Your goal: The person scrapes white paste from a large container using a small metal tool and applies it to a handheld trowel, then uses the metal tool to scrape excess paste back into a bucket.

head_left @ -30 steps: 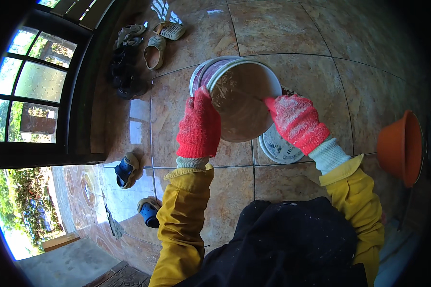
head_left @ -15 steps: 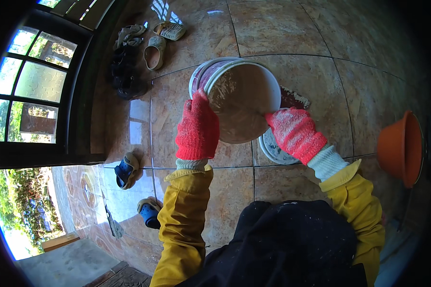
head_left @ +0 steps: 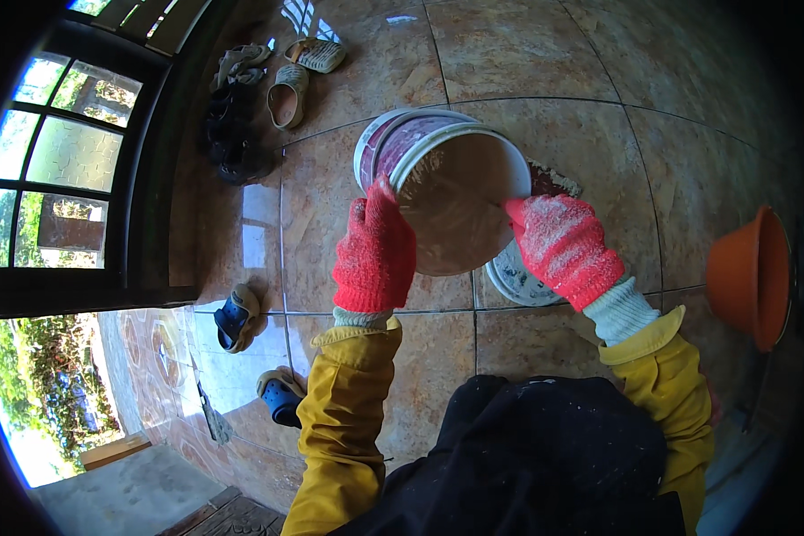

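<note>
A white bucket [head_left: 393, 147] with a purple-printed side is tilted so its mouth faces me. Its inside is brownish, with pale smears high on the left wall. My left hand [head_left: 375, 255], in a red knit glove, closes on the rim at the left. On the right side of the rim, my right hand [head_left: 567, 246] grips with its fingers, and its red glove is dusted white. Below the right hand, partly hidden, lies a round white lid or tub [head_left: 514, 275] with grey smears. A dark red thing with whitish crust [head_left: 554, 181] shows behind the bucket.
An orange basin [head_left: 749, 277] stands on its side at the right. Blue clogs [head_left: 236, 317] lie on the tiled floor [head_left: 429, 348] to the left. Beige shoes [head_left: 288, 96] and dark footwear [head_left: 237, 134] are at the far left, near a dark-framed window [head_left: 76, 161].
The bucket has tipped a little more and moved slightly right, its mouth turned more downward. Both hands have shifted slightly right with it, still on its rim.
</note>
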Demonstrator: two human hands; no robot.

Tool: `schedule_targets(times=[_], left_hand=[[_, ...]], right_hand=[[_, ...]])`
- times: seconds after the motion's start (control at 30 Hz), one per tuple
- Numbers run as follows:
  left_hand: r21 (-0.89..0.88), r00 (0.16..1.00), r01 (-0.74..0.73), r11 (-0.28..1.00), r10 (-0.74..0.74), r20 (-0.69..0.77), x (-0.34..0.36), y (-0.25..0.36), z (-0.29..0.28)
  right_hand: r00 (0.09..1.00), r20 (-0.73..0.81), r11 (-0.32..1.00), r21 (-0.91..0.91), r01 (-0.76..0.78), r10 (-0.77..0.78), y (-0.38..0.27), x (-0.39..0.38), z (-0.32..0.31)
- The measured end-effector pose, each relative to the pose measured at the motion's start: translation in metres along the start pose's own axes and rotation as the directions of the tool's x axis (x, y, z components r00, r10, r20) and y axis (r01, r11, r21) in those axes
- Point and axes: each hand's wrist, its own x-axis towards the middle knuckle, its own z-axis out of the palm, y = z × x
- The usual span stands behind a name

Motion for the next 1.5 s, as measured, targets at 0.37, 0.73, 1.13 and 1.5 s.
schedule_targets(times=[0.37,0.73,1.13,1.5], left_hand=[[0.041,0.999,-0.018,0.999,0.016,0.043,-0.009,0.012,-0.004],[0.005,0.994,0.100,0.995,-0.100,0.053,-0.009,0.013,-0.004],[0.045,1.000,-0.012,0.999,0.013,-0.021,-0.011,0.009,0.002],[0.038,0.999,-0.032,0.999,0.034,-0.039,-0.011,0.014,0.001]], right_hand=[[0.999,-0.012,0.996,0.069,0.052,-0.051,-0.001,-0.012,0.016],[1.000,0.016,0.998,0.055,-0.005,0.004,0.003,-0.013,0.030],[1.000,-0.013,0.998,0.066,-0.016,0.017,0.005,-0.018,0.032],[0.997,-0.071,0.993,0.116,-0.017,0.025,0.010,-0.020,0.035]])
